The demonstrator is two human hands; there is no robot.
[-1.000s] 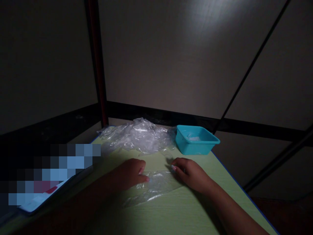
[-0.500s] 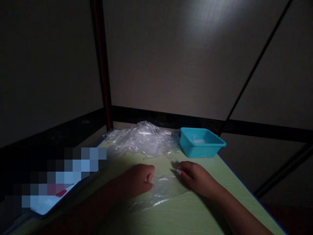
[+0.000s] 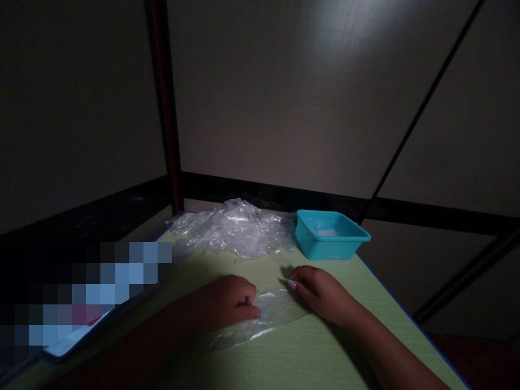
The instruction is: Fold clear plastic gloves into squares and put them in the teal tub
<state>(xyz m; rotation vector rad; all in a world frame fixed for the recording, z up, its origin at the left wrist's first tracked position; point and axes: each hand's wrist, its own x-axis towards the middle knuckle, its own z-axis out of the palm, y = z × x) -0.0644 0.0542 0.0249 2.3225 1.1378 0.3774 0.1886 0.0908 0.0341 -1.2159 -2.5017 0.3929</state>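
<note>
Bench (image 3: 309,363): pale green top with a faint wood-like grain, blue-edged, narrowing toward the far side.
Clear film (image 3: 280,307): thin, glossy, lightly wrinkled plastic, lying flat on the near middle of the bench, between and partly under the two hands.
Left hand (image 3: 232,300): fingers curled loosely inward, thumb stretched out to the right over the film; whether it pinches any of the plastic, I cannot tell.
Right hand (image 3: 323,295): fingers bent, thumb close to the forefinger, at the film's far right part; a hold on the edge cannot be made out.
Flat object (image 3: 65,342): smooth, pale blue-white with a red patch and dark rim, at the left; blocks cover most of it, so any print is unreadable.
Plastic heap (image 3: 244,230): crumpled, shiny, transparent sheets in a loose mound, far middle.
Tub (image 3: 331,250): turquoise, smooth, rounded-rectangular with a rolled lip, far right, just beside the heap.
White piece (image 3: 326,233): inside the tub, its shape unclear.
Wall panels (image 3: 264,108): dull, faintly sheened boards beyond the bench, crossed by a black band (image 3: 325,196).
</note>
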